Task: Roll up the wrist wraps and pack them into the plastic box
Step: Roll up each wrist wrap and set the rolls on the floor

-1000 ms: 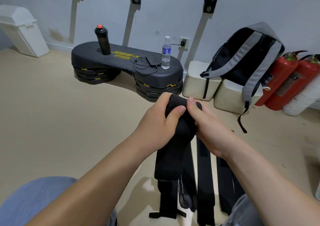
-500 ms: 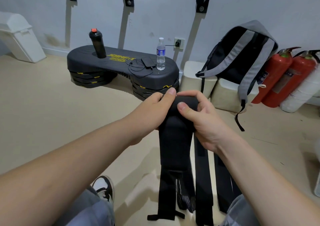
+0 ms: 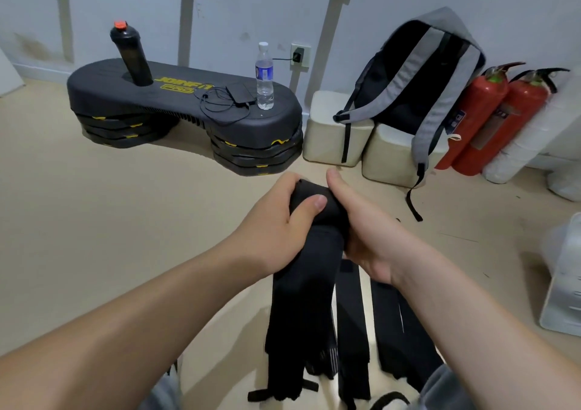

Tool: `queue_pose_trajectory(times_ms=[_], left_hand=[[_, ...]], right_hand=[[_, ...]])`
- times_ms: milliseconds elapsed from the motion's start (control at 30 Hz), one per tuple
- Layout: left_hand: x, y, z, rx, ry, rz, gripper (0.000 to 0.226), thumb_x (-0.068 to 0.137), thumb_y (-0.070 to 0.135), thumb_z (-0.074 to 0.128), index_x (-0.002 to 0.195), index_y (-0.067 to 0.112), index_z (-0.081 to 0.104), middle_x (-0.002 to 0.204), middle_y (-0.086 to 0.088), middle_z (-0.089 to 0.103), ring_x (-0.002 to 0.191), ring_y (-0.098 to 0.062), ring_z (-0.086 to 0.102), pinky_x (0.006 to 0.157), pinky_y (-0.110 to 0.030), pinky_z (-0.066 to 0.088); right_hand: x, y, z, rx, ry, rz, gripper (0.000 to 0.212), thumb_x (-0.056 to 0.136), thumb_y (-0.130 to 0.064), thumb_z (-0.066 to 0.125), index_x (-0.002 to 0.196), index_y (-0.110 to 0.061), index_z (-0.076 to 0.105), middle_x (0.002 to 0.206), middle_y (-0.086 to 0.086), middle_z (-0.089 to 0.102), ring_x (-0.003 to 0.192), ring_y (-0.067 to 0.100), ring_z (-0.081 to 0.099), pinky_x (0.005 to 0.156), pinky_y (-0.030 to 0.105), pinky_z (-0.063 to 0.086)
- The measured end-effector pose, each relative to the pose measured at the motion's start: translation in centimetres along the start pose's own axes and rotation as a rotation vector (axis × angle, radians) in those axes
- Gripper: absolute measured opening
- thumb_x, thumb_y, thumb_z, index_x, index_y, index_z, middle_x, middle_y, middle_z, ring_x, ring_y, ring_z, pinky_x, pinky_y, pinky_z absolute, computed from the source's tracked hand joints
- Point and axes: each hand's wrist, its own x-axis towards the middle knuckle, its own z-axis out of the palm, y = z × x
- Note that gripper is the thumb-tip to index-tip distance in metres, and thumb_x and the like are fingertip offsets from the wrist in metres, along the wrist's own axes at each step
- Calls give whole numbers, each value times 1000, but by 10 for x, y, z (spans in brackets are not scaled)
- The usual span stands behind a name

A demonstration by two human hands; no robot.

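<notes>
Left hand [image 3: 273, 221], right hand [image 3: 371, 230] clasp wrist wrap [image 3: 314, 200] roll, fingers [image 3: 338, 189] curled round it, to hold turns tight; loose tail hangs below roll.

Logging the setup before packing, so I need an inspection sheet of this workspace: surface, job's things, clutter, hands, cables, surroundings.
Surface: beige floor.
Job's things: wrist wrap part rolled, tail trailing down; loose wraps flat on the floor; pale box at right edge, cut off.
Clutter: shaker bottle, water bottle and power bank on step platform.
Hands: left hand and right hand both grip the wrist wrap.
Cables: black cable coiled on the platform; charger in wall socket.
Surroundings: backpack on pale blocks, two fire extinguishers by the wall.
</notes>
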Motion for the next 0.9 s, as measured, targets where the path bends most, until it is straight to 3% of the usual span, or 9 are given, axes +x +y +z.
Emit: queue_pose_trajectory(times_ms=[100, 200, 333, 400, 467, 567, 633, 800, 900], left_hand=[[5, -1, -3, 110, 8, 166, 10, 107, 26, 59, 115, 32, 56, 97, 15, 66, 94, -8, 64, 84, -31, 53], [7, -4, -8, 230, 34, 303, 25, 104, 26, 59, 118, 45, 52, 101, 26, 60, 96, 2, 58, 82, -17, 43], [6, -6, -13, 299, 51, 377, 31, 102, 28, 60, 121, 52, 51, 106, 38, 58, 100, 11, 56, 83, -5, 38], [4, -8, -16, 251, 30, 327, 25, 103, 29, 64, 118, 46, 54, 104, 38, 62, 96, 10, 60, 79, -8, 41], [1, -6, -18, 87, 2, 197, 20, 102, 39, 65, 121, 39, 60, 108, 26, 71, 100, 3, 67, 84, -19, 49], [-4, 2, -14, -216, -20, -90, 29, 106, 53, 52, 123, 34, 66, 111, 16, 77, 106, -5, 73, 87, -26, 56], [-4, 6, -14, -310, -51, -193, 44, 107, 62, 40, 127, 34, 68, 116, 14, 78, 110, -6, 74, 94, -33, 58], [-2, 4, -26, -327, -47, -163, 30, 110, 41, 51, 126, 22, 69, 116, 1, 80, 111, -16, 76, 98, -42, 60], [-3, 1, -31, -323, -18, -112, 27, 111, 30, 52, 132, 16, 64, 121, -4, 78, 114, -20, 75, 99, -42, 60]], right_hand=[[1, -9, -3, -20, 16, -27, 67, 95, -77, 47, 125, -24, 76, 119, 3, 80, 111, 19, 76, 110, 46, 53], [-2, -14, -3, -38, -1, -65, 65, 98, -73, 45, 125, -23, 76, 119, 4, 80, 113, 18, 76, 109, 42, 52], [1, -13, 3, 9, 14, -111, 61, 99, -66, 52, 125, -16, 75, 119, 13, 79, 113, 26, 75, 109, 47, 54], [1, -12, 5, 8, 32, -137, 58, 99, -63, 57, 121, -13, 76, 116, 16, 79, 110, 29, 76, 105, 48, 57], [1, -12, 7, -2, 70, -181, 55, 94, -58, 66, 117, -9, 77, 112, 18, 79, 106, 32, 77, 100, 49, 59], [0, -10, 11, 25, 137, -275, 61, 81, -50, 80, 112, 2, 72, 108, 23, 78, 100, 35, 78, 89, 45, 64], [-1, -8, 12, 32, 151, -352, 58, 74, -45, 83, 108, 0, 70, 107, 22, 78, 96, 32, 77, 81, 40, 65], [-2, -7, 11, 49, 95, -395, 46, 76, -33, 81, 113, -8, 71, 102, 13, 77, 95, 24, 74, 83, 37, 62], [-6, -11, 12, -4, -41, -274, 47, 87, -47, 71, 120, -13, 74, 116, 11, 79, 106, 25, 76, 87, 35, 59]])
